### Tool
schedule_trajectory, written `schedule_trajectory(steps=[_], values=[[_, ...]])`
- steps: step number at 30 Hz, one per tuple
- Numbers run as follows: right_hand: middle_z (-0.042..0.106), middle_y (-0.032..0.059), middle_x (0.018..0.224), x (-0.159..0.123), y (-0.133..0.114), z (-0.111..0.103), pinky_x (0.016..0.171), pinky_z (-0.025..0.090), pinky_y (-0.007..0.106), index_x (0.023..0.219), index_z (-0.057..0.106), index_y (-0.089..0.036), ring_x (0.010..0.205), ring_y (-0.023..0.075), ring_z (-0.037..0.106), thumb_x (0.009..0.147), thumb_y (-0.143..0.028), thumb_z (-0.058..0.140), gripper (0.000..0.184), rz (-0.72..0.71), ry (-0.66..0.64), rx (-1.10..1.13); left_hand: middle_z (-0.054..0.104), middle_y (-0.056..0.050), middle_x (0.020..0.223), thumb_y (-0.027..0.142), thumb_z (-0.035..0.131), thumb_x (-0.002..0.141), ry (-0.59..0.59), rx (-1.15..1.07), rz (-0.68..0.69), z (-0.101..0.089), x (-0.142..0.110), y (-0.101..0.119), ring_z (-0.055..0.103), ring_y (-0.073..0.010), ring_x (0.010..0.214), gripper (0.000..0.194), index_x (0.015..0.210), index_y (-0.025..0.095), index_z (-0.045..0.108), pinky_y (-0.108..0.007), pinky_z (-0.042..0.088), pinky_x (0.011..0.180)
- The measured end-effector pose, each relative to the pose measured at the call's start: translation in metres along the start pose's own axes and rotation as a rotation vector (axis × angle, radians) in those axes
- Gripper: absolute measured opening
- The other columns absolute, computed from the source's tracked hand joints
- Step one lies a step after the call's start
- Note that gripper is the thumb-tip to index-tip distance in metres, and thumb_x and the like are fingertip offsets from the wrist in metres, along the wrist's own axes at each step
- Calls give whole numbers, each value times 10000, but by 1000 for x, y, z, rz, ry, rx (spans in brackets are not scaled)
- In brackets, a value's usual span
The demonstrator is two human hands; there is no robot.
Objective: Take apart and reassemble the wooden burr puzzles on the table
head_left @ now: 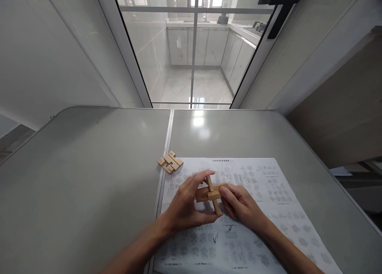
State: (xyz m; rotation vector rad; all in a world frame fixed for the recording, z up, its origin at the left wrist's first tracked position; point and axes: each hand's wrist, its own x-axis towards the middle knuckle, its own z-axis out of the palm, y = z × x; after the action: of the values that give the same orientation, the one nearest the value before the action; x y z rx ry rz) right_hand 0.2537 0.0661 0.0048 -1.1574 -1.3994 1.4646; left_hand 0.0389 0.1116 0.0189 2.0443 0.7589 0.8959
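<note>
Between my two hands, above the printed sheet, is a partly joined wooden interlocking puzzle (213, 194) made of crossed light-brown pieces. My left hand (189, 200) grips the upright piece, with a fingertip at its upper end and the thumb at its lower end. My right hand (240, 202) pinches the right end of the crosswise pieces between thumb and curled fingers. Several loose notched wooden pieces (170, 162) lie close together beyond my left hand, by the table's seam.
Under my hands a large paper sheet (286, 222) with small printed diagrams covers the table's front right. The grey table (89, 178) has a metal seam (168, 137) across it. Behind its far edge stands a glass door (179, 47) with a black handle (280, 3).
</note>
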Motion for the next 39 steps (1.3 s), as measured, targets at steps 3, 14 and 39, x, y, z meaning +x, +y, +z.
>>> schedule_trajectory(steps=[3,14,39], values=[[482,-72,497,-1,-1,1,462,322,236,872,629,-191,420,95,389,1120,-539,446,466,-1,-12,-5,676,-86,1360,225,944,668,-3,-4,-8,-1,-1,-1,682,-280,1160,993,1518,303,436,-447,579,1042],[459,-66,468,0,1,-2,449,324,241,738,534,-215,405,99,382,1110,-564,437,519,-3,-53,14,644,-113,1452,237,926,696,8,24,58,2,-1,-3,691,-316,1226,990,1537,311,408,-475,589,1048],[532,-37,565,0,-8,-3,618,465,292,791,551,-221,529,140,490,1145,-472,373,469,-106,-130,-18,581,-130,1520,191,821,787,-2,-12,127,0,-1,-2,761,-267,1137,942,1594,311,348,-416,656,994]])
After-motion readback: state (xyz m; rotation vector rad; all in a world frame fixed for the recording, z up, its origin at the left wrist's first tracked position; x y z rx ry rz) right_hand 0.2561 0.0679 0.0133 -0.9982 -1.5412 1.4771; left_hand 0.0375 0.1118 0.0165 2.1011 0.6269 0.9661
